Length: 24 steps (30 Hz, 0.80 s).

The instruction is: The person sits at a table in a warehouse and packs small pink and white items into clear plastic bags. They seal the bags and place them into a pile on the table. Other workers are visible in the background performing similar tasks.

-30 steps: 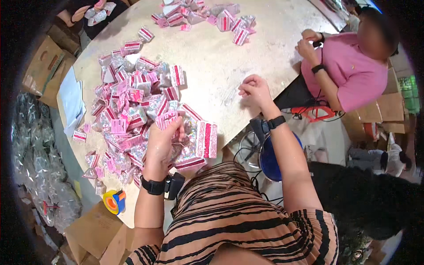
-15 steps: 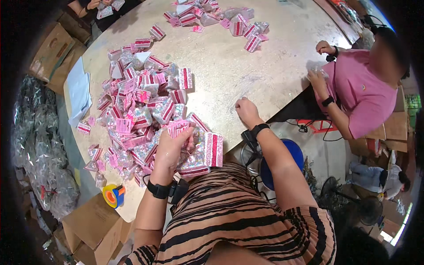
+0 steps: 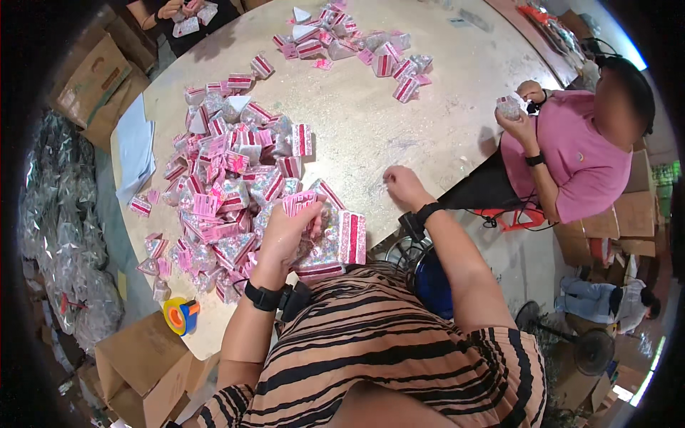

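My left hand [image 3: 285,232] is closed at the near edge of a large heap of packets, with a pink printed card [image 3: 301,202] between thumb and fingers. Right beside it, close to my body, is a glittery cake-slice-shaped packet [image 3: 352,237] with white sides and a dark pink stripe. Whether the card is joined to this packet is hidden by my fingers. My right hand [image 3: 407,187] rests on the pale table [image 3: 357,157], its fingers curled in; what they hold, if anything, does not show. The heap [image 3: 228,192] holds many similar packets and pink cards.
An orange-and-blue tape roll [image 3: 180,315] lies at the table's near left edge, and white paper sheets [image 3: 135,146] lie farther up. More packets [image 3: 342,36] are at the far side. A co-worker in pink [image 3: 585,150] holds a clear packet [image 3: 509,107]. Cardboard boxes [image 3: 139,357] stand lower left.
The view has shifted slightly. The co-worker at the right has lifted the packet and brought both hands together. My hands stay nearly in place, the left one still on the pink card.
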Motion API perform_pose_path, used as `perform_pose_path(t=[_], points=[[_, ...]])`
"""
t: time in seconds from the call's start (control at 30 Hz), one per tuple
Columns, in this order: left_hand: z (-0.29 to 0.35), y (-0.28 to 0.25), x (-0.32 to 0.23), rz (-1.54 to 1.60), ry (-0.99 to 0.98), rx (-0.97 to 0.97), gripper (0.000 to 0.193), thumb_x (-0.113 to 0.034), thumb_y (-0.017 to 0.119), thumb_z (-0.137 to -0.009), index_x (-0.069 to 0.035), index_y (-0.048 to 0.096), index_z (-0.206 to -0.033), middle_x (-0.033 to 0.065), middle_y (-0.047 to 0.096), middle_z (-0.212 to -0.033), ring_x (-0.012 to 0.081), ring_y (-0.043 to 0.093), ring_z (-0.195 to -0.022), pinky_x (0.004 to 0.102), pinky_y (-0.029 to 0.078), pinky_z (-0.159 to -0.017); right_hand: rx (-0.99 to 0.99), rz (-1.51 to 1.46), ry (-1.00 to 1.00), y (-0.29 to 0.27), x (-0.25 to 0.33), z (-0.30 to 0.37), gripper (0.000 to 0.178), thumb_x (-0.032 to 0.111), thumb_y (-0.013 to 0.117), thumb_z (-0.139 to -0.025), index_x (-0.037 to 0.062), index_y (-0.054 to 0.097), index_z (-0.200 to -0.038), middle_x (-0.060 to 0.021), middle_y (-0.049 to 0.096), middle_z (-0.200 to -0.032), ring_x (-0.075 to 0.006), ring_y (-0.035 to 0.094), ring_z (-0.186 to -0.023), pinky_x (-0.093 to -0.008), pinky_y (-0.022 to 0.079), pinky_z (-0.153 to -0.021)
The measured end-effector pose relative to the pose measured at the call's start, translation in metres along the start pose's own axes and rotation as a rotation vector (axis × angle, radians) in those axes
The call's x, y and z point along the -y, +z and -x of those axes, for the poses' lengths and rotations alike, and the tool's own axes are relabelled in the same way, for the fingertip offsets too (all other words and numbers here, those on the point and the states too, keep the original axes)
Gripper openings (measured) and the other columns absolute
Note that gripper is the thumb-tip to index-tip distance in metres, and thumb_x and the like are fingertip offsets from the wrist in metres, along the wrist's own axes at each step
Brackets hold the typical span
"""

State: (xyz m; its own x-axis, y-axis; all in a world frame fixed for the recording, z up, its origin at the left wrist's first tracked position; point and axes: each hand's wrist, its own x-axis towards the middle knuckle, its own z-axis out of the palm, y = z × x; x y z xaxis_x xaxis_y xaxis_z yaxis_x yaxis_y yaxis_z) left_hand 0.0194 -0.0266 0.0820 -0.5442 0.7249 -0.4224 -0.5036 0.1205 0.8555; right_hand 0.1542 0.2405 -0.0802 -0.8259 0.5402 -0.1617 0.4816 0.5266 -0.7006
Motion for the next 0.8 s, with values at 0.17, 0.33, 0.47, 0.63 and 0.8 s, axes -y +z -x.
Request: perform_pose_path(t=[0.17,0.33,0.47,0.63,0.8], points=[[0.006,0.003,-0.006,0.040,-0.036,-0.007,0.013,-0.011,0.059,-0.086,0.001,0.060,-0.088,0.0025,0.055,-0.061,0.0094,0.049,-0.049,0.0233,0.040,-0.046,0.020,0.500,-0.178,0.013,-0.003,0.002,0.012,0.003,0.049,-0.076,-0.0009,0.060,-0.079,-0.0211,0.057,-0.091,-0.0389,0.058,-0.081,-0.0451,0.048,-0.070],[0.004,0.001,-0.002,0.045,-0.069,-0.032,0.013,-0.011,0.060,-0.086,0.001,0.060,-0.085,0.0026,0.056,-0.062,0.0099,0.049,-0.048,0.0231,0.040,-0.046,-0.109,0.377,-0.273,0.008,-0.005,-0.002,0.009,0.003,0.053,-0.072,-0.0050,0.056,-0.071,-0.0204,0.058,-0.075,-0.0323,0.062,-0.066,-0.0398,0.050,-0.058],[-0.005,0.001,0.001,-0.030,-0.052,-0.012,0.012,-0.011,0.059,-0.087,0.001,0.060,-0.085,0.0029,0.056,-0.063,0.0099,0.049,-0.050,0.0231,0.040,-0.047,0.111,-0.287,0.114,-0.030,0.014,-0.006,0.005,0.000,0.057,-0.071,-0.0039,0.055,-0.069,-0.0133,0.056,-0.062,-0.0209,0.059,-0.052,-0.0329,0.046,-0.045],[-0.016,0.010,0.000,-0.029,-0.078,0.058,0.012,-0.012,0.057,-0.087,0.000,0.059,-0.085,0.0028,0.054,-0.061,0.0106,0.050,-0.051,0.0238,0.041,-0.049,0.118,-0.573,0.070,-0.063,0.026,-0.017,0.004,-0.001,0.061,-0.074,-0.0011,0.057,-0.074,-0.0074,0.059,-0.062,-0.0128,0.057,-0.052,-0.0245,0.046,-0.047],[-0.028,0.020,-0.002,-0.094,-0.041,0.090,0.013,-0.012,0.058,-0.087,0.000,0.059,-0.085,0.0025,0.054,-0.061,0.0104,0.049,-0.049,0.0250,0.041,-0.048,0.152,-0.674,0.014,-0.087,0.067,-0.011,0.009,0.000,0.062,-0.076,-0.0009,0.055,-0.080,-0.0067,0.060,-0.068,-0.0113,0.060,-0.057,-0.0229,0.048,-0.050]])
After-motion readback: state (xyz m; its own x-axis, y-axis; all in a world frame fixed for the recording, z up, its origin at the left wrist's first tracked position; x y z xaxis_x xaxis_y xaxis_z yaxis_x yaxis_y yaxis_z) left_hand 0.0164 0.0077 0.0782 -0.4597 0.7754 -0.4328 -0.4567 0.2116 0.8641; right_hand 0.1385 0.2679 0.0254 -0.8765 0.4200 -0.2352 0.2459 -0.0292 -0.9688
